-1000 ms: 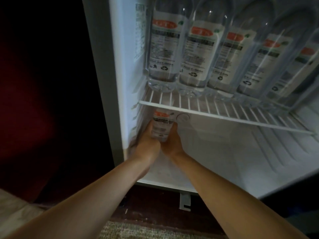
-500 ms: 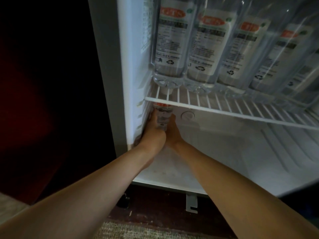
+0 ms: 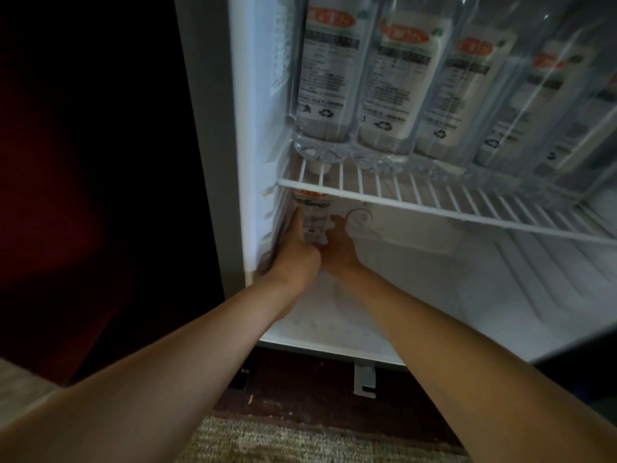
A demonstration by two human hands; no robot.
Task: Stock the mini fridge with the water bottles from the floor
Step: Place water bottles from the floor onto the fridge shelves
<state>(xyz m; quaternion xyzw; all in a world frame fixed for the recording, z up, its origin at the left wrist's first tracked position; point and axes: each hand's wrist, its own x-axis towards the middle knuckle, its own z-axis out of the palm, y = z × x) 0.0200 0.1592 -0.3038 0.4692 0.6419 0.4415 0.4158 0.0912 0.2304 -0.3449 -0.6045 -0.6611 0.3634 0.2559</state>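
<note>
A clear water bottle (image 3: 314, 217) with a white and red label stands upright in the back left corner of the mini fridge's (image 3: 213, 162) lower compartment. My left hand (image 3: 293, 252) grips its left side and my right hand (image 3: 339, 243) grips its right side. The bottle's cap pokes up behind the white wire shelf (image 3: 434, 203). Several more labelled water bottles (image 3: 324, 85) stand in a row on that shelf.
The white fridge floor (image 3: 467, 295) stretches to the right of my hands. A dark cabinet panel (image 3: 83, 162) lies left of the fridge. Below are a dark wooden base (image 3: 300, 385), a grey bracket (image 3: 364, 382) and woven carpet (image 3: 267, 442).
Both hands have pushed the bottle deeper and to the left, under the wire shelf. The camera has moved closer to the fridge.
</note>
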